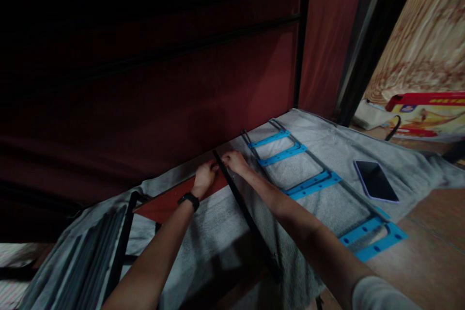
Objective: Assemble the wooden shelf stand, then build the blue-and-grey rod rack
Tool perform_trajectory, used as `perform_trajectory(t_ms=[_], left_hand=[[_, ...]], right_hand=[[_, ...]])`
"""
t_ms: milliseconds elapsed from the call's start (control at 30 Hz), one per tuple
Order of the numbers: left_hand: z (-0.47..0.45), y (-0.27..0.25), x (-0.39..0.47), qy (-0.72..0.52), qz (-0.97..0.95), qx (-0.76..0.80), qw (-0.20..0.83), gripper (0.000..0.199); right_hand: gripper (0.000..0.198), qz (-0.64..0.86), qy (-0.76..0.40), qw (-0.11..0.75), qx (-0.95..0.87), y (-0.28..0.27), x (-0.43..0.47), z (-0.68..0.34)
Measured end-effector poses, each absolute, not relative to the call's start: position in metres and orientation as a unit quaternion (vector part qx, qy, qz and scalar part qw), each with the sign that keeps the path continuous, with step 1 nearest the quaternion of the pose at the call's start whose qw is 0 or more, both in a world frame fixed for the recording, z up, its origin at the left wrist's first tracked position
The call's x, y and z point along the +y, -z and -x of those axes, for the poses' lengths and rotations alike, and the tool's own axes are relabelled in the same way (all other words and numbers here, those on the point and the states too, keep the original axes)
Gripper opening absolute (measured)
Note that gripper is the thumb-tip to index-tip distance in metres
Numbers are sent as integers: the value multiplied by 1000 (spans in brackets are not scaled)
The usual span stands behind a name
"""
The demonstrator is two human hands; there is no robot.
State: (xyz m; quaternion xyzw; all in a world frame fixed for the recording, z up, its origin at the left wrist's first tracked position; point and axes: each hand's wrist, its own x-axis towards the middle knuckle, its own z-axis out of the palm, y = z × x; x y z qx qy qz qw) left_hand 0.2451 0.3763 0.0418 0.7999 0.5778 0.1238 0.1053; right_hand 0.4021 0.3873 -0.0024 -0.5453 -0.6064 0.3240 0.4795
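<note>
My left hand (205, 174), with a black watch on its wrist, is closed at the left side of a thin black bar (242, 206), close to the bar's far end. It rests over the end of a reddish-brown board (169, 199). On the bar's other side, my right hand (235, 161) has its fingers pinched together. The two sets of fingertips almost meet at the bar. Whatever lies between the fingers is too small and dark to make out. The board's left end lies by a black frame (125, 237).
Blue-and-black frame pieces (314, 184) lie in a row on the grey cloth (290, 160) to the right, with a phone (376, 181) beyond. Dark grey tubes (87, 256) lie at lower left. A dark red panel (218, 92) rises behind. A red-and-yellow box (432, 116) stands far right.
</note>
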Motion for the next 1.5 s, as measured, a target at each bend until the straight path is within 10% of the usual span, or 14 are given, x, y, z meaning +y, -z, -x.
perform_trajectory(t_ms=[1500], left_hand=[[-236,-44,374,-193,-800,535,193,28]], right_hand=[[18,527,-374,501,-576,22,384,-403]])
